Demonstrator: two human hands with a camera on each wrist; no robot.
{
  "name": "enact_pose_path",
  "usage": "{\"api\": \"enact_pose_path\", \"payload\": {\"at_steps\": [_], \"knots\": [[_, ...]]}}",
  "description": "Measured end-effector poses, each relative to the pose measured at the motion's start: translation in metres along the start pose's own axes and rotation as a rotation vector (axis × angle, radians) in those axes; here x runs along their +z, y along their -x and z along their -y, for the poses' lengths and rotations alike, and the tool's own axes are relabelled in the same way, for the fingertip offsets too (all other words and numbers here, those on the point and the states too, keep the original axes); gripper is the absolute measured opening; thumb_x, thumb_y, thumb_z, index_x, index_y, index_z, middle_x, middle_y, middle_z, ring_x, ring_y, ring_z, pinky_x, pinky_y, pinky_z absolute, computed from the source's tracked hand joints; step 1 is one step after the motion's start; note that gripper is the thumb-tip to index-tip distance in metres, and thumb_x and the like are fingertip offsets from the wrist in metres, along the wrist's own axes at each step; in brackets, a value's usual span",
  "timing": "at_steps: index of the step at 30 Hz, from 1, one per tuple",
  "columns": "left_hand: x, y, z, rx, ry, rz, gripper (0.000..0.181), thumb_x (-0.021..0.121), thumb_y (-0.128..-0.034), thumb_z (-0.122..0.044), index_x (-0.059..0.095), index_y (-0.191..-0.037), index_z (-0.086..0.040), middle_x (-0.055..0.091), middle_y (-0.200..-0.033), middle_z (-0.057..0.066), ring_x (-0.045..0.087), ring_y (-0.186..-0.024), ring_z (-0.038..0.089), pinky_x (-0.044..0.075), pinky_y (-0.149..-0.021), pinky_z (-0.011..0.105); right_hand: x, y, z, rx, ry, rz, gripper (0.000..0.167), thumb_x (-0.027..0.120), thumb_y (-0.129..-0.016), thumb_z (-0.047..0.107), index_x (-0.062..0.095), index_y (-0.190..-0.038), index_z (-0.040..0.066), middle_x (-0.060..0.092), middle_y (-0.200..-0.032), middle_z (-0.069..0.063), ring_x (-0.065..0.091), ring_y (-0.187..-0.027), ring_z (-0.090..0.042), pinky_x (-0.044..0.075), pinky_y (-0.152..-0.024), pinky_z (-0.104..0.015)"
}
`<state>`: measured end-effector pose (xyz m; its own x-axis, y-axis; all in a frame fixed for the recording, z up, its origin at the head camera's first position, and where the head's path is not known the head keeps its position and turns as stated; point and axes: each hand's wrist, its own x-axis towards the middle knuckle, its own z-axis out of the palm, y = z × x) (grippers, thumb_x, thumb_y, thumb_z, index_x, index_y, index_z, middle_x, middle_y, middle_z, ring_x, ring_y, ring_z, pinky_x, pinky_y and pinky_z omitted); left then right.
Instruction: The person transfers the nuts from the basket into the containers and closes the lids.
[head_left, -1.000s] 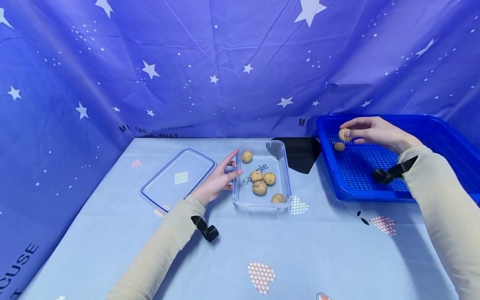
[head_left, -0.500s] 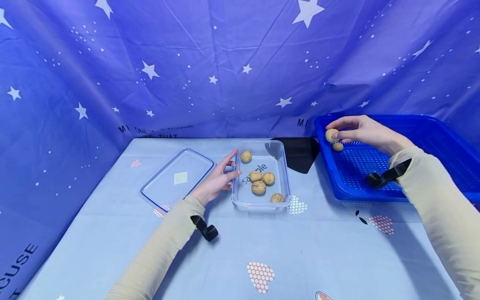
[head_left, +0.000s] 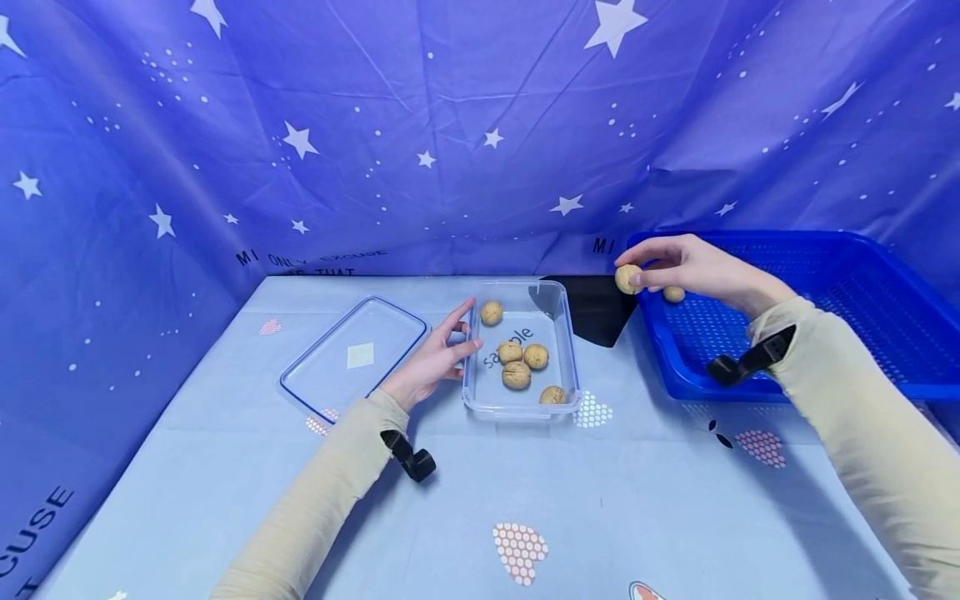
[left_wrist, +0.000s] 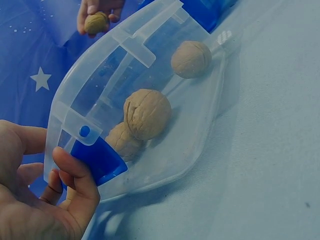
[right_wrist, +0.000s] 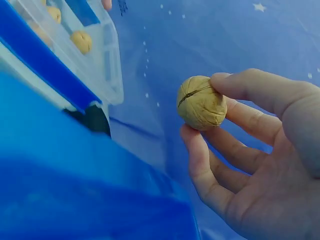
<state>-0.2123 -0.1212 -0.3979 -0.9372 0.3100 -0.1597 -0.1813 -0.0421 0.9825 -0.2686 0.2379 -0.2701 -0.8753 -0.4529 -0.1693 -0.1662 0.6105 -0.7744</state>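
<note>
My right hand (head_left: 693,271) pinches a walnut (head_left: 627,279) between thumb and fingers above the left rim of the blue basket (head_left: 697,387); the right wrist view shows this walnut (right_wrist: 201,103) at the fingertips. One other walnut (head_left: 673,294) lies in the basket. Several walnuts, one of them at the back left (head_left: 492,313), sit in the clear container (head_left: 525,412). At its left wall, my left hand (head_left: 431,362) holds the side, and in the left wrist view the thumb and fingers (left_wrist: 75,172) grip it by the blue clip (left_wrist: 102,160).
A clear lid with a blue edge (head_left: 318,354) lies left of the container, partly behind my left wrist. Between container and basket is a black patch (head_left: 600,308) at the table's back edge. A purple-blue curtain with stars (head_left: 450,125) hangs behind.
My right hand has moved left with the walnut, from over the basket's inside to its left rim. The left hand and the container have stayed nearly still.
</note>
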Motion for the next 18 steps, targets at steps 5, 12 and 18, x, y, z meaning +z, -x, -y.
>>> {"api": "enact_pose_path", "payload": {"at_steps": [5, 12, 18], "knots": [[0.000, 0.000, 0.000, -0.001, 0.003, -0.003, 0.074, 0.054, -0.0949, 0.000, 0.021, -0.155, -0.028, 0.028, -0.128, 0.017, 0.041, -0.078, 0.016, 0.044, -0.059, 0.025, 0.013, -0.004, 0.004, -0.049, 0.007, 0.033, 0.038, 0.066, -0.094, 0.028, 0.060, -0.128, 0.012, 0.059, -0.116, -0.007, 0.053, -0.087, -0.019, 0.046, -0.070, -0.030], [0.000, -0.001, 0.001, -0.003, 0.003, -0.003, 0.074, 0.054, -0.0948, 0.000, 0.020, -0.155, -0.028, 0.029, -0.126, 0.015, 0.041, -0.077, 0.014, 0.044, -0.059, 0.025, 0.031, -0.009, 0.006, -0.112, -0.014, 0.098, 0.038, 0.065, -0.094, 0.020, 0.059, -0.129, 0.005, 0.062, -0.118, -0.010, 0.056, -0.104, -0.022, 0.047, -0.087, -0.035], [0.001, 0.000, 0.000, -0.006, 0.005, -0.007, 0.075, 0.054, -0.0946, 0.000, 0.020, -0.155, -0.028, 0.029, -0.126, 0.016, 0.040, -0.078, 0.015, 0.044, -0.059, 0.025, 0.045, -0.011, 0.007, -0.137, -0.004, 0.155, 0.039, 0.065, -0.094, 0.021, 0.059, -0.128, 0.005, 0.064, -0.115, -0.010, 0.058, -0.105, -0.023, 0.048, -0.090, -0.034]]}}
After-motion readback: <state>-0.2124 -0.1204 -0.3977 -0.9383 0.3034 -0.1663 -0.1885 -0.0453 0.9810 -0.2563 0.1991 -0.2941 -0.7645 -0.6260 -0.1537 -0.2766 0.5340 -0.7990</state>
